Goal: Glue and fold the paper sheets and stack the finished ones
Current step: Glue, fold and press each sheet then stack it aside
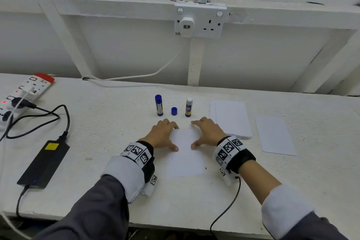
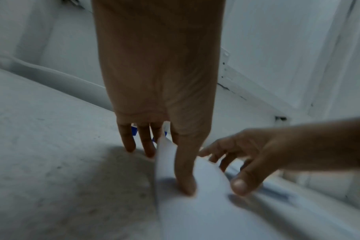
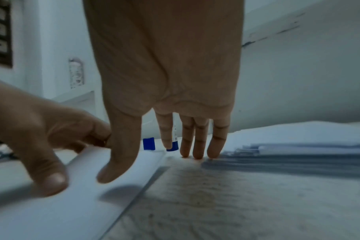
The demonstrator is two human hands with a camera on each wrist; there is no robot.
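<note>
Paper sheet (image 1: 186, 154) lay flat on the surface (image 1: 109, 122), mid-width, nearer the front edge than the back. Both hands were on its far end: left hand (image 1: 162, 134) spread on the sheet's left edge, thumb pressed down on the paper, fingers relaxed and grasping nothing; right hand (image 1: 207, 133) mirrored on the right edge, fingers straight with tips on the surface, thumb over the sheet, also grasping nothing. Left wrist view showed the sheet's left edge lifted slightly beside the left thumb. Just behind the hands stood a capped glue stick (image 1: 159, 105), a loose blue cap (image 1: 174, 111) and an uncapped glue stick (image 1: 189, 107), in a row left to right. Stack of paper (image 1: 230, 119) sat just right of the right hand; a single sheet (image 1: 274, 135) lay further right, apart from the stack. Power strip (image 1: 25, 93) sat at the back-left corner, black power adapter (image 1: 43, 163) toward the front-left edge.
</note>
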